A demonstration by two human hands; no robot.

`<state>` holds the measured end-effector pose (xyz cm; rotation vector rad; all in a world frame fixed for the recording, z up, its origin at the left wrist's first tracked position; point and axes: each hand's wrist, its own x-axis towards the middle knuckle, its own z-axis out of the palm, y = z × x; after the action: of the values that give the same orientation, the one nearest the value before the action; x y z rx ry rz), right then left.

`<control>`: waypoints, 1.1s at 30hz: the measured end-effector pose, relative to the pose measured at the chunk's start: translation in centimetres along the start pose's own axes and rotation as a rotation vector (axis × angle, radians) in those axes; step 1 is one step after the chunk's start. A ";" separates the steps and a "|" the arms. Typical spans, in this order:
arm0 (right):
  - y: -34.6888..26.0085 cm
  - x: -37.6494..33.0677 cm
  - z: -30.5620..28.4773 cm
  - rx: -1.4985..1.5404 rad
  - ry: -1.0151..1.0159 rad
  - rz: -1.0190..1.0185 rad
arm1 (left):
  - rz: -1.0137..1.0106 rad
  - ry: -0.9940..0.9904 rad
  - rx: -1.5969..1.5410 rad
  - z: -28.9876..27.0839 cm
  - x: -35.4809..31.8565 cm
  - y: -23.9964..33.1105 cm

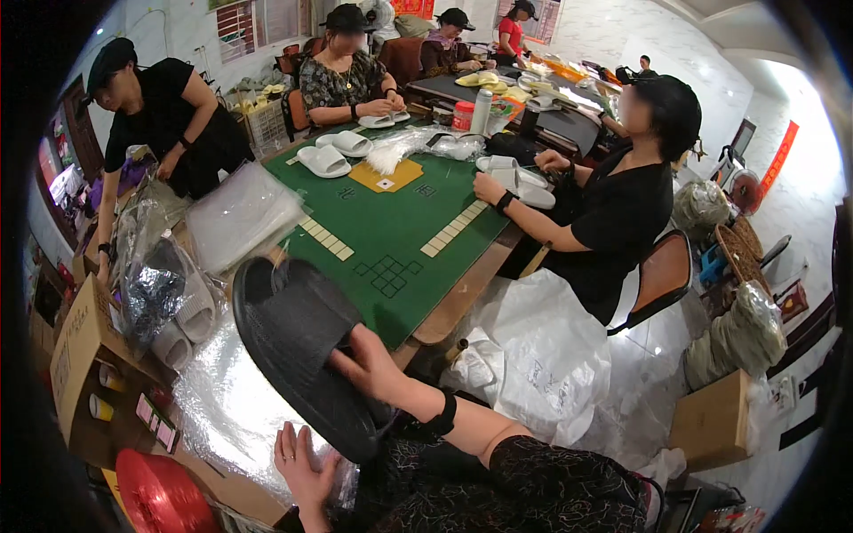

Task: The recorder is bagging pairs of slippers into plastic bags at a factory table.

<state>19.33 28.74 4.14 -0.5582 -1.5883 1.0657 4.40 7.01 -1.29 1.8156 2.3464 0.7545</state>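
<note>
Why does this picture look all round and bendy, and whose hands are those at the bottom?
There is no machine here. The picture comes from a small wide camera worn on a person's head, looking down, so straight edges curve near the rim. The two hands at the bottom belong to that person. The right hand presses on a big black slipper and seems to hold it. The left hand rests open on clear plastic bags below it. Ahead is a green table with white slippers on it. Other people sit or stand around it, handling more white slippers. A cardboard box stands on the left.
</note>
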 end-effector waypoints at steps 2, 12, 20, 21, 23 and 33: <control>-2.2 -0.5 0.4 -0.378 -0.148 0.082 | -0.001 0.017 -0.006 0.3 -0.4 -0.7; 2.4 -3.0 3.2 -0.665 -0.560 0.042 | 0.075 0.087 -0.072 0.4 -0.6 -1.1; 2.8 -2.9 1.9 -0.753 -0.450 0.015 | 0.052 0.009 -0.110 -1.3 0.2 0.1; 2.7 -2.9 1.3 -0.726 -0.419 0.029 | 0.027 -0.057 -0.106 -1.6 0.4 0.1; 1.9 -2.6 -0.4 -0.686 -0.354 0.043 | 0.042 -0.101 -0.092 -2.4 0.7 0.5; -3.2 -3.3 -6.8 -0.485 -0.383 -0.049 | 0.064 -0.223 0.113 -2.7 -0.6 2.8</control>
<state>27.27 26.92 5.18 -0.6565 -2.2125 0.7758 6.11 6.11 2.11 1.9160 2.2381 0.4073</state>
